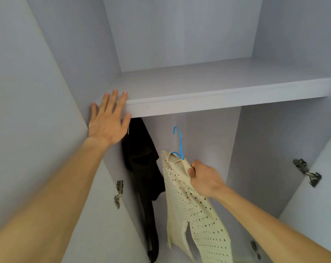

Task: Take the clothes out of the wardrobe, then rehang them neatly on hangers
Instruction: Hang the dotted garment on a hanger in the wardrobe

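Shirt point(191, 215): cream, dotted with dark spots, hanging on a blue hanger point(180, 141) in the lower compartment of the wardrobe, below the shelf point(227, 97). I record its position as roughly mid-compartment, in front of the back wall. Its lower part drops out of view at the bottom edge.

Right hand point(204, 179): fingers and thumb curled tight, gripping the shirt at the collar and shoulder, just under the neck of the hanger. The hanger's hook stands upright above the fist and below the shelf. I cannot tell whether the hook catches on anything; the underside of the shelf is hidden from me.

Left hand point(107, 122): fingers straight and spread, holding nothing. The palm lies flat against the left front corner of the wardrobe, and the fingertips reach the left end of the shelf's front edge.

Black garment point(142, 168): hangs at the far left of the same compartment, just beside the shirt, its top hidden behind the left hand and the shelf. I cannot see what it hangs from.

Both doors stand open. I note a metal hinge point(118, 194) on the left door and another hinge point(307, 171) on the right.
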Demonstrator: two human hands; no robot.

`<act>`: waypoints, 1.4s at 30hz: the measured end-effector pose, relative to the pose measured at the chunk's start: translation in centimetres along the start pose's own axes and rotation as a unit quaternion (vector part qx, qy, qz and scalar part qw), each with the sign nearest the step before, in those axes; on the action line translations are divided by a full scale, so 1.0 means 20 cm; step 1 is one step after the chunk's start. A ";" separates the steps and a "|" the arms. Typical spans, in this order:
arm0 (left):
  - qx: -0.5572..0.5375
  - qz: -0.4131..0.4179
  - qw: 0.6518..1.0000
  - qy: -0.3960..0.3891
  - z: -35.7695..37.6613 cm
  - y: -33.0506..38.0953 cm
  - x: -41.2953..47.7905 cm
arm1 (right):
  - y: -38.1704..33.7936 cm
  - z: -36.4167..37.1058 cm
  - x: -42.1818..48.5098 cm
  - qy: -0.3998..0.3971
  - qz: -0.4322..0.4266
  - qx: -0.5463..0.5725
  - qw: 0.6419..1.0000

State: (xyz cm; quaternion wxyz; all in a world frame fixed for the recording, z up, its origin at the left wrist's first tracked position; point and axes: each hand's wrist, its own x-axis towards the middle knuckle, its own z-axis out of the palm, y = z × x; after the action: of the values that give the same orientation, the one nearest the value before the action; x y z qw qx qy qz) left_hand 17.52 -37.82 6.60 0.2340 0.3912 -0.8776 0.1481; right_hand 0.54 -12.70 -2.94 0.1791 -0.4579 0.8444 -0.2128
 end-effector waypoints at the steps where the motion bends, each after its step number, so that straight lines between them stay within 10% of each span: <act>1: -0.007 -0.005 1.000 0.016 0.02 -0.01 0.01 | -0.02 0.01 0.05 -0.003 -0.001 0.000 1.000; 31: 0.039 -0.029 0.895 0.442 0.47 -0.06 0.20 | -0.36 0.59 1.13 0.150 -0.133 0.158 0.967; 42: -0.004 0.017 0.879 0.477 0.47 -0.07 0.23 | -0.75 0.51 1.37 0.153 -0.157 0.147 0.964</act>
State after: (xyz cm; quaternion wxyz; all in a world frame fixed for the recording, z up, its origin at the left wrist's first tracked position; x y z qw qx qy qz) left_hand 13.19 -45.75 1.07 0.6236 0.2576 -0.6666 0.3168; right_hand 1.91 -45.21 -6.62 0.0771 -0.5153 0.7387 -0.4276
